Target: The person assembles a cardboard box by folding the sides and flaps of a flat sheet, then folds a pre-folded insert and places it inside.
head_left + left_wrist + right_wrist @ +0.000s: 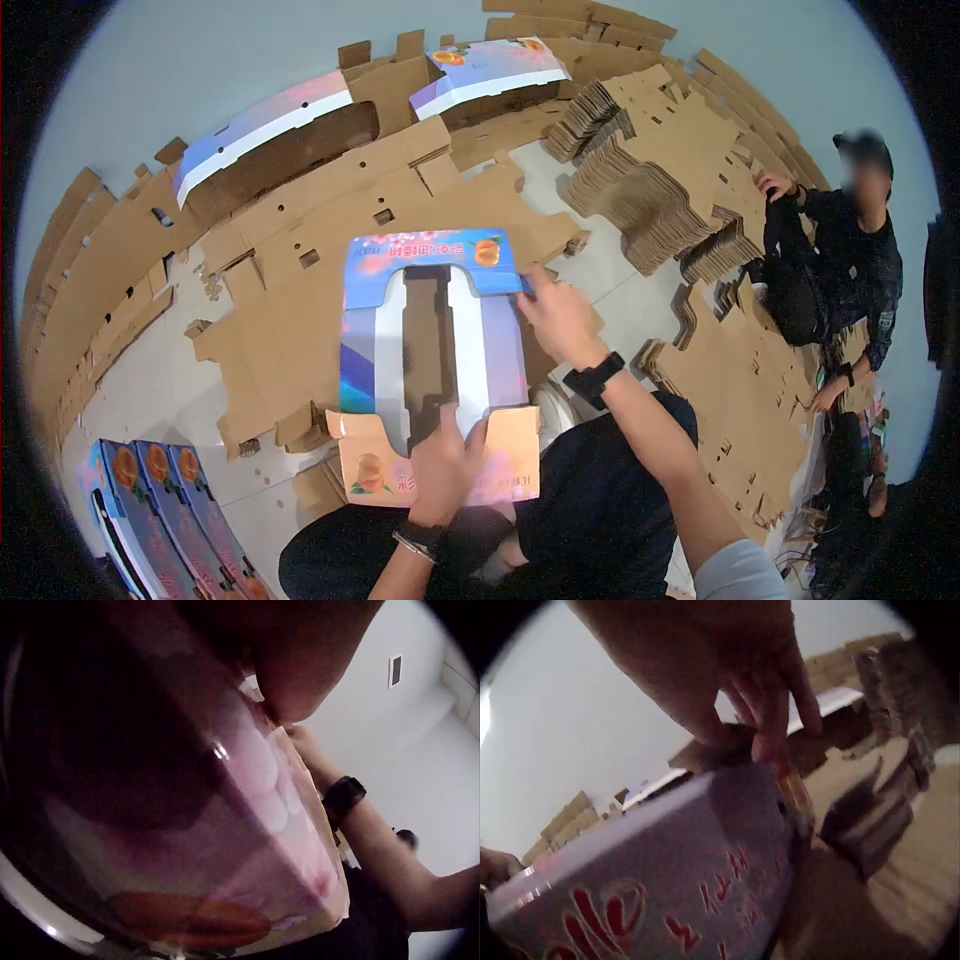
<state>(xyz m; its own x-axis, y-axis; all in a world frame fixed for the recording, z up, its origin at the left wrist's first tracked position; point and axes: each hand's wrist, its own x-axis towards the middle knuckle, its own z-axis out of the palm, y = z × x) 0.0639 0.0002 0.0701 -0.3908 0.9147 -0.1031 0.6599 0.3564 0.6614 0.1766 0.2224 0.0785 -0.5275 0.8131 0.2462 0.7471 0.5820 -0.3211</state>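
A printed cardboard fruit box (505, 345), blue at the far end and peach-orange at the near end, sits above the person's lap. Its top has a long gap in the middle, with the brown inside showing. The left hand (445, 470) grips the near orange flap (515, 455) at the edge of the gap. At the far right corner, the right hand (560, 315) pinches the blue flap (495, 270). In the right wrist view, the fingers (769, 735) bend over the box's corner, above a side with red lettering. Dark blur covers much of the left wrist view.
Flat brown cardboard blanks (290, 310) cover the floor ahead. Tall stacks of blanks (650, 190) stand at the right, and printed boxes (160, 510) stand at the lower left. Two part-folded boxes (270, 125) lie along the back. Another person (850, 250) sits at the right.
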